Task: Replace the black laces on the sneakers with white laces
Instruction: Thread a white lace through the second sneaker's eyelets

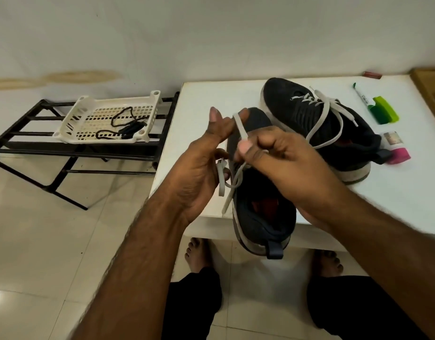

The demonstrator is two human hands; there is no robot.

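Both forearms reach forward, hands close together. Left hand (pixel 201 168) palm turned inward, index and thumb extended up, lower fingers loosely curled. Right hand (pixel 282 163) just beside it, fingers curled in a pinch.

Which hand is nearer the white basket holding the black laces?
Left. The left hand is at the table's left edge, on the side of the basket. The right hand is further right, over the near sneaker.

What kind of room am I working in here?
Probably a home, perhaps near an entryway: tiled floor, a black shoe rack holding a white basket, and a small white table against a plain wall.
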